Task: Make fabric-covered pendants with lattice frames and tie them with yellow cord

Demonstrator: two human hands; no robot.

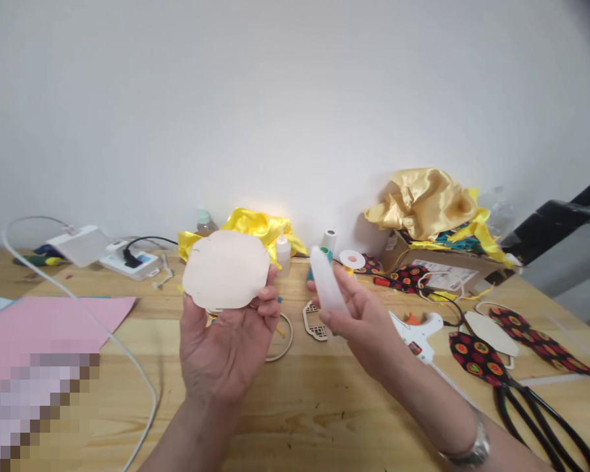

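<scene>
My left hand (229, 344) is raised over the table, its fingers and thumb gripping the edges of a flat, cream-coloured panel (226, 269) with rounded, lobed sides. Small pencil-like marks show near the panel's rim. In my right hand (361, 314) is a slim, translucent white plastic bottle (328, 285), tilted and slightly blurred, apart from the panel. Its nozzle cannot be made out. Behind and between the hands, a thin wooden lattice frame (314, 321) lies on the table, and a pale ring (288, 337) shows beside my left hand.
Scissors (535, 406), patterned fabric pieces (476, 357) and a white glue gun (420, 334) lie right. A cardboard box (437, 262) with gold satin (423, 200) stands behind. A white cable (113, 331) crosses the left near pink paper (59, 328) and a power strip (130, 260).
</scene>
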